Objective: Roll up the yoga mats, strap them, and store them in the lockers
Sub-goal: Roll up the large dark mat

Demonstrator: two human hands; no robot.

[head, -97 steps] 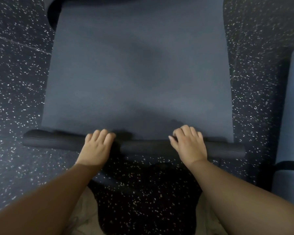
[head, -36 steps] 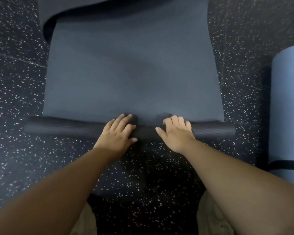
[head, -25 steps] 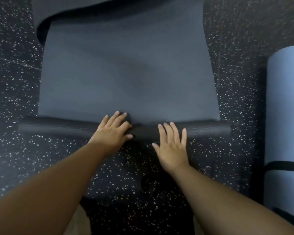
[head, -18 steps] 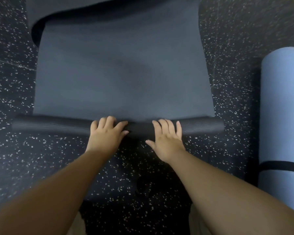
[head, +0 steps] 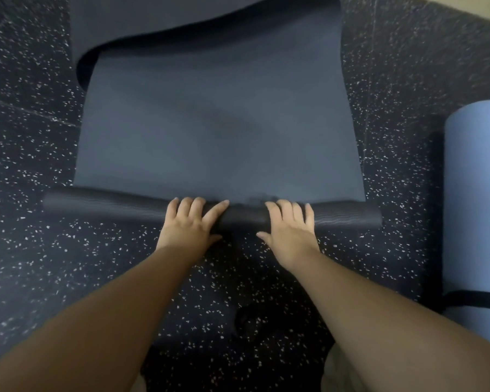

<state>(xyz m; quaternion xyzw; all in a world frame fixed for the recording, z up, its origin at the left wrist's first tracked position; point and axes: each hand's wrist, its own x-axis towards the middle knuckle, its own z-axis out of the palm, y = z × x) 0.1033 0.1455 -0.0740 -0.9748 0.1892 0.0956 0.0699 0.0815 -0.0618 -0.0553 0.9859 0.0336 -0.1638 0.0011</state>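
Note:
A dark grey yoga mat (head: 218,123) lies flat on the floor ahead of me, its far end folded back on itself at the top. Its near end is wound into a thin roll (head: 102,206) that runs left to right. My left hand (head: 188,226) rests palm down on the roll left of its middle, fingers laid over the top. My right hand (head: 290,229) lies on the roll right of its middle, fingers straight and spread. Neither hand is curled round the roll.
A light blue rolled mat (head: 477,193) lies along the right edge, with a black strap (head: 475,302) round its near part. The floor (head: 31,264) is black rubber with white flecks. My knees show at the bottom edge.
The roll has moved a little farther up the mat under both hands. My right hand lifted, flattened and came down on the roll again, and both hands now lie closer to its middle.

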